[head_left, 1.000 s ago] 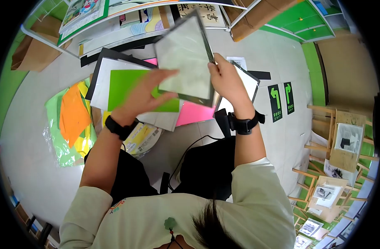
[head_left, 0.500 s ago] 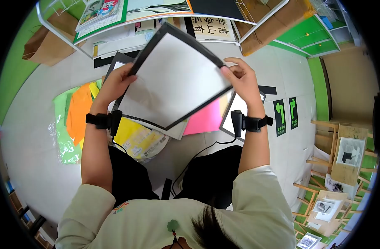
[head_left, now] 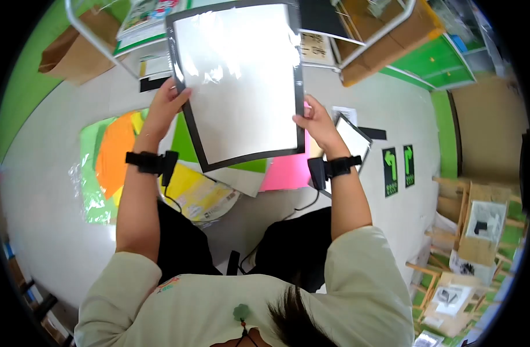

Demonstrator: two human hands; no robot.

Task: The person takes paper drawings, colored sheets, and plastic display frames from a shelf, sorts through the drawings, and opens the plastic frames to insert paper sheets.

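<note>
A white sheet with a black border (head_left: 239, 87), under glossy clear film, is held up in front of me. My left hand (head_left: 165, 110) grips its left edge, thumb on the front. On the opposite edge, my right hand (head_left: 320, 122) pinches the border. Below the sheet, green paper (head_left: 185, 141), pink paper (head_left: 285, 172) and a yellow package (head_left: 198, 194) lie on the floor. Orange paper (head_left: 115, 151) rests on light green paper (head_left: 91, 147) to the left. Another black-bordered sheet (head_left: 348, 141) lies behind my right hand.
A white metal rack (head_left: 91, 40) with papers and pictures stands ahead, beside a brown paper bag (head_left: 80, 49). Green drawers (head_left: 432, 61) are at the upper right. Two exit signs (head_left: 390, 172) mark the floor. Wooden easels and boards (head_left: 483, 199) stand at the right.
The bordered sheet was tilted and has been turned more upright and raised towards the rack. My left hand, earlier off its edge, has taken hold of it; my right hand has kept its hold.
</note>
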